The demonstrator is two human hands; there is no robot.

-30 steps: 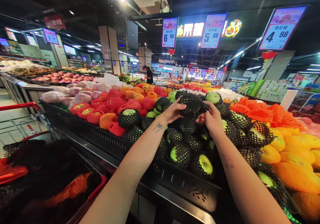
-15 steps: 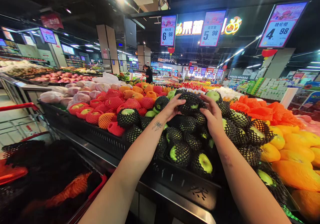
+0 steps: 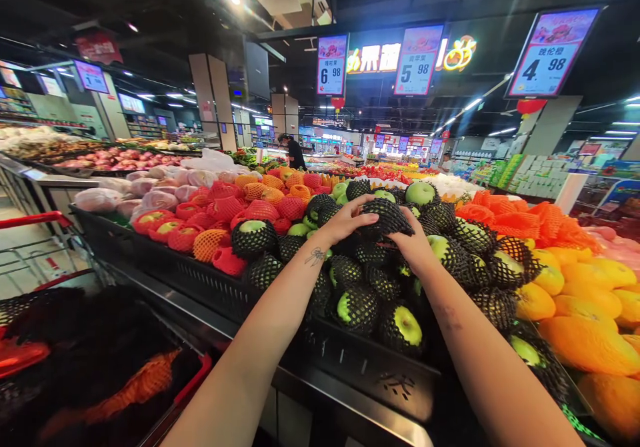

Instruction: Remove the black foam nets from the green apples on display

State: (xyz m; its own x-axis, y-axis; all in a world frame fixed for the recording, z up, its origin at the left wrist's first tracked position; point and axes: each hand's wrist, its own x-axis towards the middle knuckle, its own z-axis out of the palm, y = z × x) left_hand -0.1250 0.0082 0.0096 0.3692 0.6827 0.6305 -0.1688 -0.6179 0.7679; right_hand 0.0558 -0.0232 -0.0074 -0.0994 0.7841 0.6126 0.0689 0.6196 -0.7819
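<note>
Between my two hands is an apple in a black foam net (image 3: 384,216), its net covering nearly all of the fruit. My left hand (image 3: 350,222) grips it from the left, thumb lying across the near side. From the right, my right hand (image 3: 413,239) closes on it, with part of its fingers hidden behind the net. Below and around them are several netted green apples (image 3: 354,306), piled in a black crate (image 3: 345,354). Another green apple (image 3: 421,194) shows its bare top just behind my right hand.
Red and orange netted fruit (image 3: 260,211) lies left of the green apples. Loose oranges (image 3: 590,337) and empty orange nets (image 3: 520,214) are at the right. A red-trimmed shopping cart (image 3: 35,219) and a bin of black nets (image 3: 90,327) stand at the lower left. A person (image 3: 294,152) is farther back.
The netted apple has turned in my hands, so more net faces me. My right hand has shifted lower around its near right side. The whole view has moved slightly.
</note>
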